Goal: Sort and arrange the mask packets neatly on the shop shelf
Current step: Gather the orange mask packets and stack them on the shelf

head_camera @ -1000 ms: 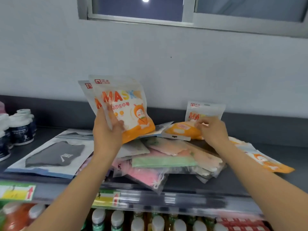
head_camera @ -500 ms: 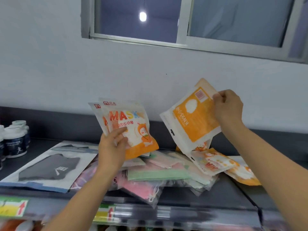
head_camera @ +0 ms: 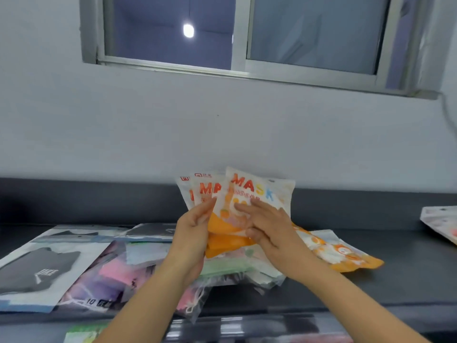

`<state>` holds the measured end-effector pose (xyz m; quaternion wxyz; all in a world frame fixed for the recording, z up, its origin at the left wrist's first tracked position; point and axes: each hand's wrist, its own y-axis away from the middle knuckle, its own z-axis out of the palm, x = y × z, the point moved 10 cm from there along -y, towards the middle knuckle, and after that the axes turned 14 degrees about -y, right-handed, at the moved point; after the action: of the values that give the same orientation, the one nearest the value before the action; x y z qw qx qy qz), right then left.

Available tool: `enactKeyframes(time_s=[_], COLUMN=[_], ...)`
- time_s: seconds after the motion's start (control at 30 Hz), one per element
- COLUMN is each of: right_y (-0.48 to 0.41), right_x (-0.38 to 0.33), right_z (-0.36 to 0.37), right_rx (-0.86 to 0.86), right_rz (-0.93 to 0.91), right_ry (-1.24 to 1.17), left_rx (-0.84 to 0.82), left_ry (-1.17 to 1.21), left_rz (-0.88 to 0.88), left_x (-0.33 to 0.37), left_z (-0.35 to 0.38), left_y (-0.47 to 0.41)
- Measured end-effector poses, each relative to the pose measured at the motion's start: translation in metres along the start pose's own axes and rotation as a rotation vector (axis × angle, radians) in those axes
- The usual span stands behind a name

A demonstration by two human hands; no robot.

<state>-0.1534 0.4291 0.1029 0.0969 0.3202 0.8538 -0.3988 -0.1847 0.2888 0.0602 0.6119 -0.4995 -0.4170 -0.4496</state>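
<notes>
Three orange-and-white mask packets (head_camera: 217,191) stand fanned above the loose pile (head_camera: 222,267) on the shelf (head_camera: 376,288), left hand (head_camera: 193,235) gripping their lower edge, right hand (head_camera: 268,227) lying straight-fingered on the front packet (head_camera: 262,191).

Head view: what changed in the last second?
The right hand lifted an orange-and-white plastic mask packet off the pastel pile and brought it left, onto the front of the fanned packets still gripped by the left hand. Black mask packet unmoved.
</notes>
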Motion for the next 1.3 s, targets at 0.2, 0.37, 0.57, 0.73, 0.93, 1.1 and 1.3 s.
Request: enactKeyframes(time_s=[0.2,0.37,0.57,0.73,0.93,1.1,1.3], right_y=[0.034,0.07,0.128,0.205,0.266,0.321,0.394], right_x=[0.012,0.031,0.039,0.081,0.108,0.112,0.117], right_z=[-0.041,-0.075,-0.146,-0.216,-0.233,-0.284,-0.337], right_rx=[-0.035,-0.016,0.307,0.715,0.775,0.858,0.896], right_rz=[0.057,0.136,0.241,0.622,0.661,0.617,0.624], right_ry=[0.09,0.211,0.197,0.002,-0.538,-0.648,-0.626], left_rx=[-0.189,-0.247,-0.287,-0.319,-0.426,-0.515,-0.604], left_ry=[0.099,-0.025,0.004,-0.067,-0.227,-0.236,-0.192], left_rz=[-0.009,0.011,0.055,0.149,0.309,0.4,0.427], left_x=[-0.011,-0.026,-0.04,-0.035,-0.022,-0.011,-0.013], left_z=[0.063,0.121,0.183,0.225,0.299,0.369,0.451], left_y=[0.008,0.014,0.022,0.041,0.091,0.134,0.184])
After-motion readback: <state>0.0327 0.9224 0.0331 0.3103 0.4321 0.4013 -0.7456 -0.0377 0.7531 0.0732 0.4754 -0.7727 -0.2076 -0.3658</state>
